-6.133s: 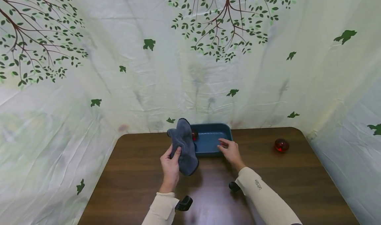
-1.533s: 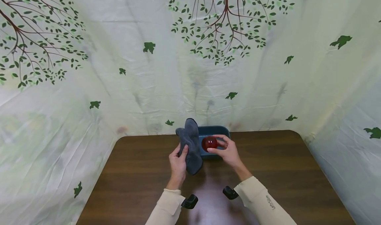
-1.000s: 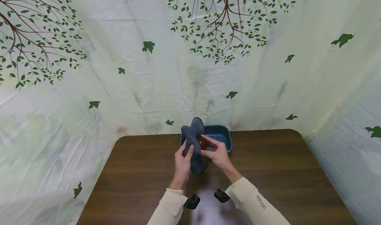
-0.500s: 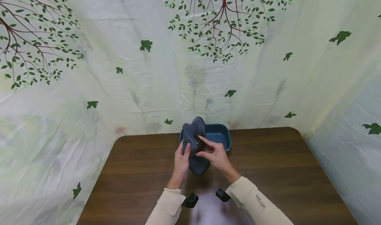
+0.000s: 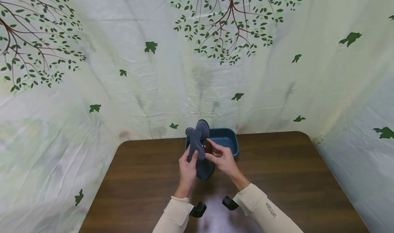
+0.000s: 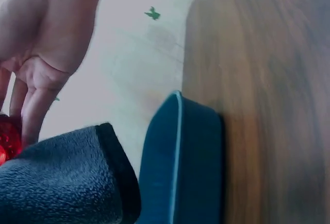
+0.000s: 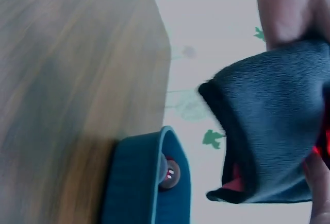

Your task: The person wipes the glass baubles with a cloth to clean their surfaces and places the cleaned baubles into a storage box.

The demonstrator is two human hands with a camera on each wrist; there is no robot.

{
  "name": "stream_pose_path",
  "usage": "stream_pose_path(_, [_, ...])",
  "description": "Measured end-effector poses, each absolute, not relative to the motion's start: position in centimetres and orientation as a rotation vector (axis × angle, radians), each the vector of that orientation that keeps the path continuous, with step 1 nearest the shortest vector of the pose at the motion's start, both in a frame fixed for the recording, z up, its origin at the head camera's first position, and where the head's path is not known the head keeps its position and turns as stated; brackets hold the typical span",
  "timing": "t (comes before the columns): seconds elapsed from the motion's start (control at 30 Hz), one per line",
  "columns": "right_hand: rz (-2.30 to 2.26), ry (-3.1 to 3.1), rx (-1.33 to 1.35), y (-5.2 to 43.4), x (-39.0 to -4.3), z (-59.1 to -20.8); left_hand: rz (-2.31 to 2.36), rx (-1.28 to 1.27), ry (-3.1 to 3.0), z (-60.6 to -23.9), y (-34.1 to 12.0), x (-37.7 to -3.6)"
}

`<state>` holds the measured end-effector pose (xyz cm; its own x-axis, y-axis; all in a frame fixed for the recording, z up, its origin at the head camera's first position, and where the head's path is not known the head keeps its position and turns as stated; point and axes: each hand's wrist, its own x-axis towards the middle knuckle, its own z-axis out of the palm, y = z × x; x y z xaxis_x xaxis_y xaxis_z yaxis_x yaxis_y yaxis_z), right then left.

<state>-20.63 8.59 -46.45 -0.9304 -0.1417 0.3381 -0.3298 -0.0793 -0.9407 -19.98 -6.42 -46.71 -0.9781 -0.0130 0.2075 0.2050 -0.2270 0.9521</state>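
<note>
My left hand (image 5: 187,173) grips a folded blue-grey cloth (image 5: 194,140), thumb on the near face. Part of the cloth hangs below the fingers. My right hand (image 5: 226,161) pinches a dark red, shiny see-through ball (image 5: 207,146) between thumb and fingers, with the ball up against the cloth. In the left wrist view the ball (image 6: 7,139) glows red at the left edge, partly behind the cloth (image 6: 67,177). Only a sliver of the ball (image 7: 325,139) shows at the right wrist view's edge. Both hands are held over the near side of a blue tray (image 5: 236,147).
The tray stands at the far edge of a brown wooden table (image 5: 138,178). Inside it, a reddish ball (image 7: 170,175) shows in the right wrist view. Behind the table hangs a pale curtain (image 5: 123,99) printed with trees and leaves.
The red ball lay on the table's right side; my right hand took it and brought it leftward against the cloth. Both hands then stay together, the ball and cloth shifting slightly.
</note>
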Motion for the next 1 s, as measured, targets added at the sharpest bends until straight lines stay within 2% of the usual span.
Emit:
stream_pose_path(0.2, [2.007, -1.988, 0.656, 8.6, -20.4, -47.3, -2.372, -0.114, -1.843, -46.5, -6.2, -20.1])
stream_pose_path(0.5, [2.177, -2.073, 0.335, 8.8, -20.3, -46.3, -2.341, -0.336, -1.881, -46.6, -6.0, -19.6])
stream_pose_path(0.6, [2.143, -2.074, 0.385, 8.7, -20.3, -46.3, -2.336, -0.289, -1.869, -46.4, -5.9, -19.5])
stream_pose_path(0.83, [2.006, -2.072, 0.740, 9.0, -20.1, -47.1, -2.346, -0.017, -1.804, -46.4, -5.7, -19.7])
stream_pose_path(1.0, [1.986, -2.086, 0.752, 9.5, -20.3, -47.3, -2.408, -0.034, -1.778, -46.7, -5.8, -19.5])
